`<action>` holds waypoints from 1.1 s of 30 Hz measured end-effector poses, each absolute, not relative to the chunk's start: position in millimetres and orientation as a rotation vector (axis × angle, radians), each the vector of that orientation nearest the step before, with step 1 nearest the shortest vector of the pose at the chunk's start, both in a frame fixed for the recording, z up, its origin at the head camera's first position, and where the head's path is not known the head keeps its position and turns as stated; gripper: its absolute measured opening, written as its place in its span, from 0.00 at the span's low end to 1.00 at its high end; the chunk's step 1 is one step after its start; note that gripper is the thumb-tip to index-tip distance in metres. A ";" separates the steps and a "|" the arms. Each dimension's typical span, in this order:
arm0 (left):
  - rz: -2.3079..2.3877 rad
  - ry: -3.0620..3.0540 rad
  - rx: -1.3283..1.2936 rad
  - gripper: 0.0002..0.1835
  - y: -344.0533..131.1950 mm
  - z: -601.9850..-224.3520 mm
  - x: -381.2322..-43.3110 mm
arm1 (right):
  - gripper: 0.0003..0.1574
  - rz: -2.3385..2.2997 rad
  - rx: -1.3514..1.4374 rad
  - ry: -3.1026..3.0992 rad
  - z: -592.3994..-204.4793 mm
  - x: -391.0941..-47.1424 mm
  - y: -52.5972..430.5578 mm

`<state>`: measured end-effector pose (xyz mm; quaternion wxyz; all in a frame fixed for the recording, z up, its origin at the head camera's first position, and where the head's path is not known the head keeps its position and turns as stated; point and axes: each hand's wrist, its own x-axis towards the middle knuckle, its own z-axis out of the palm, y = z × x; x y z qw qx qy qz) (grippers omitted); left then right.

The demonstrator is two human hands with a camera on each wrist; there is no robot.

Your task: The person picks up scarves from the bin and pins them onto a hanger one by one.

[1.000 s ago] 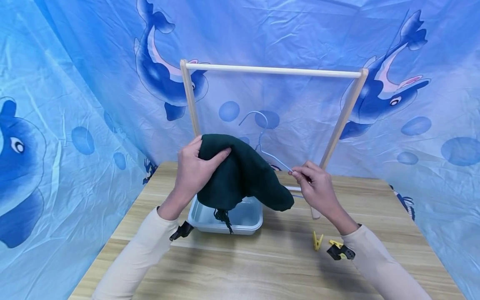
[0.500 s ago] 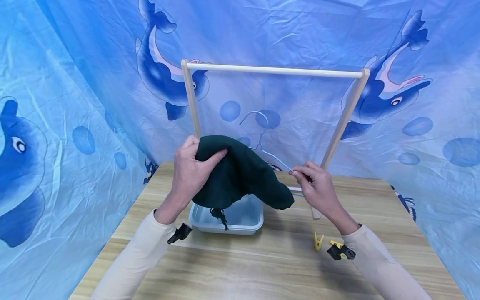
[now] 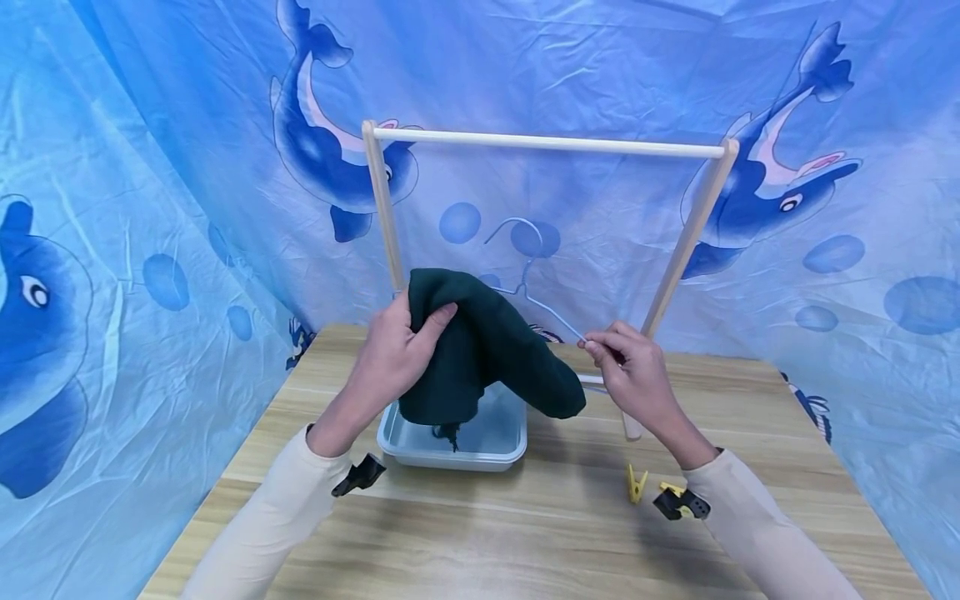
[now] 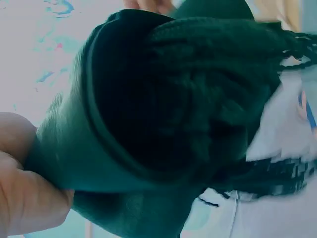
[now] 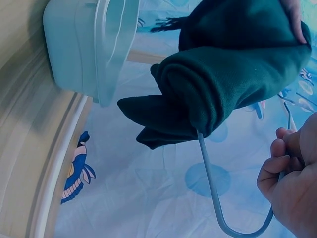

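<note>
A dark green scarf [image 3: 517, 342] with fringed ends is folded over the lower bar of a light blue clothes hanger [image 3: 550, 312]. My left hand [image 3: 393, 346] grips the scarf at its left fold, thumb lying on the front of the cloth. On the other side my right hand [image 3: 630, 367] pinches the right corner of the hanger. The hanger's hook rises bare above the cloth. In the right wrist view the hanger's bar [image 5: 212, 188] comes out of the rolled scarf [image 5: 237, 79]. The left wrist view looks into the scarf's hanging folds [image 4: 133, 178]; whatever the left fingers hold behind them is hidden.
A pale blue plastic basin [image 3: 465, 457] stands on the wooden table [image 3: 480, 542] beneath the scarf. Behind it rises a wooden rack with a white crossbar [image 3: 547, 143]. Yellow clothespins [image 3: 636, 483] lie near the right wrist. A blue dolphin-print curtain [image 3: 600, 50] surrounds the table.
My left hand has lowered slightly and shifted right, and the scarf's hanging part has narrowed and swung right. The hanger's hook has tipped slightly right. My right hand stays in place.
</note>
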<state>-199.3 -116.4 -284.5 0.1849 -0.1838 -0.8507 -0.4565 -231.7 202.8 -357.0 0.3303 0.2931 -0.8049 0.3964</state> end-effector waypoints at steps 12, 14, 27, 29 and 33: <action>-1.644 -2.154 -0.676 0.14 -96.9 -271.4 -207.2 | 0.04 1.003 0.792 -2.103 -370.3 -236.9 197.9; -1.686 -2.106 -0.701 0.13 -94.0 -270.2 -208.6 | 0.05 1.007 0.799 -2.088 -373.2 -238.3 196.7; -1.975 -1.903 -0.695 0.13 -77.3 -252.4 -206.5 | 0.08 1.046 0.772 -2.173 -379.9 -241.4 192.6; -2.037 -1.873 -0.692 0.13 -74.6 -250.1 -205.4 | 0.08 1.056 0.768 -2.177 -379.3 -241.5 193.0; -2.086 -1.850 -0.702 0.12 -69.9 -246.0 -202.7 | 0.09 1.054 0.764 -2.165 -378.1 -241.4 193.3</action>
